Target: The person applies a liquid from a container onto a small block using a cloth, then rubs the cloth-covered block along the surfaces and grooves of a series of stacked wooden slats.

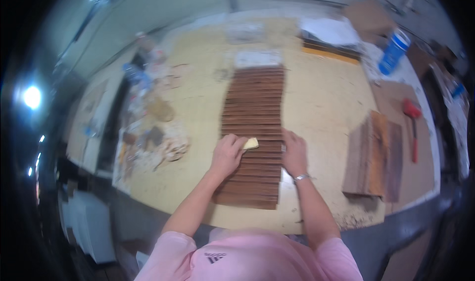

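Note:
A long row of dark brown wooden slats lies side by side on the pale workbench, running away from me. My left hand rests on the slats near their left edge, fingers closed on a small pale yellow block. My right hand presses flat on the right edge of the slats, fingers spread, holding nothing; a bracelet sits on that wrist.
A stack of brown boards lies at the right. A red-handled tool and a blue canister sit further right and back. Scraps, rags and small containers clutter the left side. White paper lies at the back.

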Demonstrator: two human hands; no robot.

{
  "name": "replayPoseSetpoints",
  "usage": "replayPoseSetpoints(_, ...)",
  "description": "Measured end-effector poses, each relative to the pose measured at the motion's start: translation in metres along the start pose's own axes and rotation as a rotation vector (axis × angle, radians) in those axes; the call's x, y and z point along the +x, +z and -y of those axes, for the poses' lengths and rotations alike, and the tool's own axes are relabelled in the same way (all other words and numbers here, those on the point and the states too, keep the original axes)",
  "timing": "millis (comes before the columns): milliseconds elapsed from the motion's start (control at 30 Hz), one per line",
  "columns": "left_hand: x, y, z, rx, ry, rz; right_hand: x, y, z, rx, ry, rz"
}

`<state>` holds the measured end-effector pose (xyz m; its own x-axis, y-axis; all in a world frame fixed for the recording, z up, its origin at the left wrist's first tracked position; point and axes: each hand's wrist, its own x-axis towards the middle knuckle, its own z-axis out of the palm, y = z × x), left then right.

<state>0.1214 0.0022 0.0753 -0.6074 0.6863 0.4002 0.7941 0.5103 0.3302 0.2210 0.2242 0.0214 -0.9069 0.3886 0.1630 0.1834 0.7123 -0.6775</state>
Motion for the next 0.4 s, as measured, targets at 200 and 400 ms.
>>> replayPoseSetpoints(200,-0.086,-0.06,0.112,0.174,-0.467,-0.182,-0.013,0.004,-0.007,-0.081,-0.031,-0.139)
replayPoseSetpoints(400,-0.154,-0.096,0.208,-0.152,-1.14,-0.404,-0.009,-0.034,-0.001,-0.099,0.095,0.028)
